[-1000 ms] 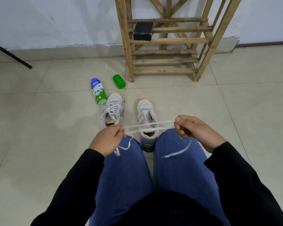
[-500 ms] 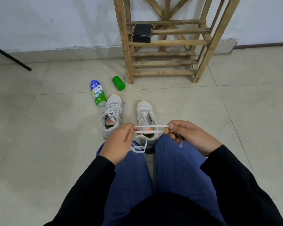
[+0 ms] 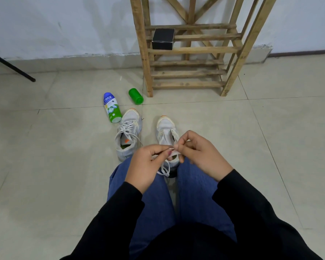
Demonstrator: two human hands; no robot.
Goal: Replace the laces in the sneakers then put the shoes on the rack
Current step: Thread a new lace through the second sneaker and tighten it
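Two white sneakers stand on the tiled floor, toes pointing at the wooden rack [image 3: 188, 73]. The left sneaker [image 3: 129, 134] still carries its lace. The right sneaker [image 3: 166, 131] has bare eyelets and its heel is hidden behind my hands. My left hand [image 3: 148, 167] and my right hand [image 3: 199, 153] meet just above that heel, both pinching a loose white lace [image 3: 164, 168]. A bunched loop of it hangs below my left fingers, over my knees.
A blue-and-green powder bottle [image 3: 110, 107] and a green cap [image 3: 135, 96] lie on the floor left of the rack's front leg. A black box [image 3: 163, 38] sits on a rack shelf. A black rod [image 3: 11, 67] slants in from the far left.
My hands have come together from wide apart. The lace, first stretched taut between them, is now gathered into a short bunch at my fingertips.
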